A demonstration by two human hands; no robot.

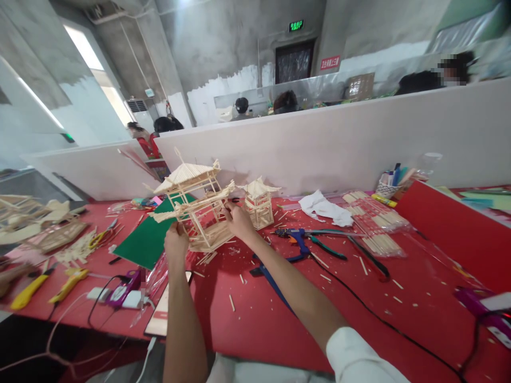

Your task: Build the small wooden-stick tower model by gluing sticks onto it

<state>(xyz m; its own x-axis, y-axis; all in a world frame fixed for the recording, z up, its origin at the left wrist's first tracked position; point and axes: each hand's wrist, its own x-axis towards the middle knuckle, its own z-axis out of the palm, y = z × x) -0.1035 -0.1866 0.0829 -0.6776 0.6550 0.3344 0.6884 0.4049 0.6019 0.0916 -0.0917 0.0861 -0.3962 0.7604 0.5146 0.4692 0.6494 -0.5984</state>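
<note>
A pavilion model (199, 213) built of thin wooden sticks, with a sloping roof and a lower eave, stands tilted between my two hands over the red table. My left hand (176, 242) grips its near left side, fingers closed round the lower frame. On the right side, my right hand (237, 218) pinches the model just below the eave; its fingertips are partly hidden. Right behind my right hand sits a smaller stick pavilion (258, 202) with a pointed roof. A green sheet (146, 242) lies under and left of the larger model.
A blue glue gun (297, 239), pliers (327, 248) and stick packs (375, 223) lie to the right, near a white cloth (325, 207). Yellow-handled tools (67, 284), a purple power strip (125, 290) and a phone (162, 314) are left. A white partition (319, 138) borders the table's back.
</note>
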